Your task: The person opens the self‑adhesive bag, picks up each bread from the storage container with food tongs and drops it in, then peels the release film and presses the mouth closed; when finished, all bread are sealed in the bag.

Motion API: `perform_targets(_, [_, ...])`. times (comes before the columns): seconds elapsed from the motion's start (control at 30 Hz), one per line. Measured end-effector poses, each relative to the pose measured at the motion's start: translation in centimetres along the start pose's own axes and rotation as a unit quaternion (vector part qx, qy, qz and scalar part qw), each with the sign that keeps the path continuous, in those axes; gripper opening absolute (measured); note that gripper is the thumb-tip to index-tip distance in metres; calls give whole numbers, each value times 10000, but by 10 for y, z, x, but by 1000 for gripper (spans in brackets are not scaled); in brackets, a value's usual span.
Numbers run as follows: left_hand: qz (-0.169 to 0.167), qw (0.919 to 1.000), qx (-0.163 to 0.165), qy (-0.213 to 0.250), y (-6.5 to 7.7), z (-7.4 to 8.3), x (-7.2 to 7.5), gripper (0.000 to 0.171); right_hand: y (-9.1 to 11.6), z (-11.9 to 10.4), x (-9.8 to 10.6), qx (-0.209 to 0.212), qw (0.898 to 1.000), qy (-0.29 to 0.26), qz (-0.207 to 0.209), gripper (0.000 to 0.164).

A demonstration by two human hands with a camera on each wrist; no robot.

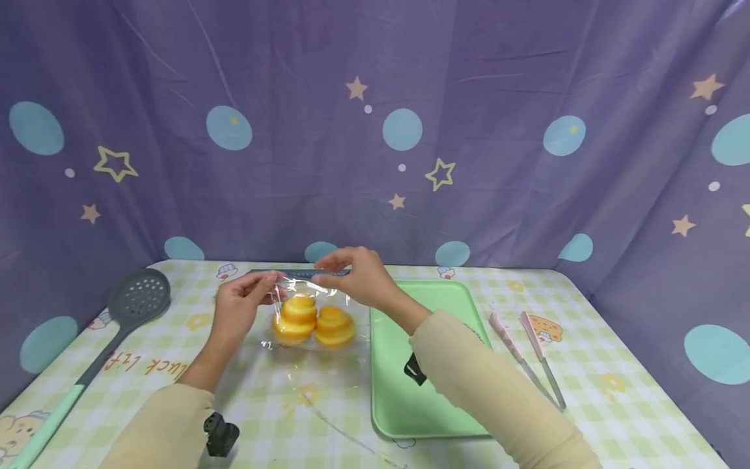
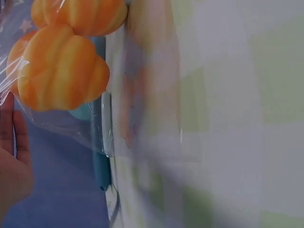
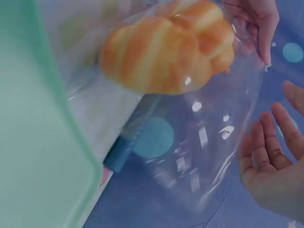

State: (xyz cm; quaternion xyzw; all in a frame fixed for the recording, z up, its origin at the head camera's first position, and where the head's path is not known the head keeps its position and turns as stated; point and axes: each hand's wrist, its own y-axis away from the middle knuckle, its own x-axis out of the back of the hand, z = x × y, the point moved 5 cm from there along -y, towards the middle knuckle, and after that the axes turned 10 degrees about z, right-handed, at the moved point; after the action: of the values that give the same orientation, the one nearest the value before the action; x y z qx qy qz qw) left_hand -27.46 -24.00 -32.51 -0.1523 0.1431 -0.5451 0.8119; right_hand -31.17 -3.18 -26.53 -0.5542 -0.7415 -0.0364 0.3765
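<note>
Two orange-yellow bread rolls, one left (image 1: pixel 295 320) and one right (image 1: pixel 335 327), sit inside a clear plastic bag (image 3: pixel 209 152). At its top left corner my left hand (image 1: pixel 237 306) pinches the bag between thumb and fingers, holding it up off the tablecloth. My right hand (image 1: pixel 363 277) is by the bag's upper right edge, its fingers loosely bent. In the right wrist view a gap shows between that hand (image 3: pixel 275 161) and the plastic. The left wrist view shows the rolls (image 2: pixel 61 69) from the side, with only part of the left hand (image 2: pixel 14 156).
A light green tray (image 1: pixel 430 417) lies right of the bag, under the right forearm. Farther right are pink-tipped tongs (image 1: pixel 530 358). A slotted skimmer (image 1: pixel 139 296) with a mint handle lies at the left. Behind the bag is a long dark blue object (image 1: pixel 293 273).
</note>
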Motion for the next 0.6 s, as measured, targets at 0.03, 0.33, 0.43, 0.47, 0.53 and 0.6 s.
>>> perform_targets(0.03, [-18, 10000, -43, -64, 0, 1, -2, 31, -2, -3, -2, 27, 10000, 90, -18, 27])
perform_targets(0.33, [-51, 9956, -455, -817, 4, 15, -15, 29, -12, -19, -16, -136, 9985, 494, -213, 33])
perform_targets(0.43, [14, 9908, -661, -1183, 5, 21, -19, 27, -14, -20, -18, -148, 9961, 797, -339, 32])
perform_targets(0.47, [14, 9892, -746, -1261, 5, 22, -20, 26, -15, -20, -19, -126, 9951, 900, -378, 31])
perform_targets(0.53, [16, 9865, -894, -1370, 5, 24, -23, 25, -16, -20, -19, -6, 9934, 1058, -445, 27])
perform_targets(0.6, [-34, 9846, -1014, -1421, 6, 26, -25, 24, -17, -20, -19, 194, 9930, 1061, -486, 26])
